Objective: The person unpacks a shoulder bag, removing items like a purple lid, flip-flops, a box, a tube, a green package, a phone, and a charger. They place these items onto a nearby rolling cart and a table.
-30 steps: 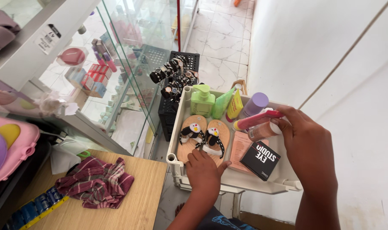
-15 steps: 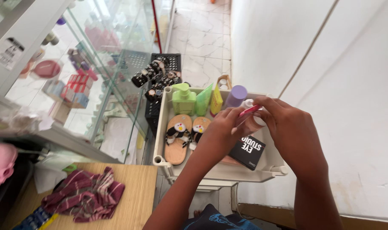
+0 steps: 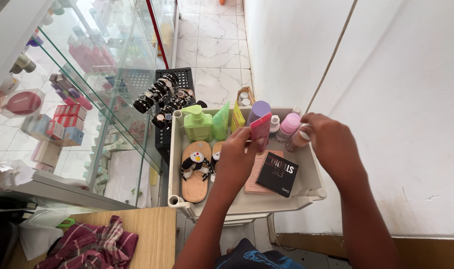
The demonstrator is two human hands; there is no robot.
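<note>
My left hand (image 3: 239,159) holds a flat pink tube (image 3: 261,128) upright over a white cart tray (image 3: 179,164). My right hand (image 3: 329,144) grips a small clear bottle with a white cap (image 3: 297,139) at the tray's right side. Beneath my hands lie a black box (image 3: 278,174) on a pink packet (image 3: 252,180) and a pair of wooden sandals with penguin straps (image 3: 196,167). Along the tray's back stand a green pump bottle (image 3: 198,123), a green tube (image 3: 220,122), a lilac can (image 3: 258,110) and a pink bottle (image 3: 289,124).
A glass display case (image 3: 87,84) with boxes and jars fills the left. A black crate (image 3: 174,79) with watches sits on the tiled floor behind the cart. A wooden tabletop (image 3: 152,239) with a plaid cloth (image 3: 92,249) lies at the near left. A white wall (image 3: 386,89) stands to the right.
My left hand rose from the sandals and took the pink tube from my right hand. My right hand moved right onto the small clear bottle. The view shifted left.
</note>
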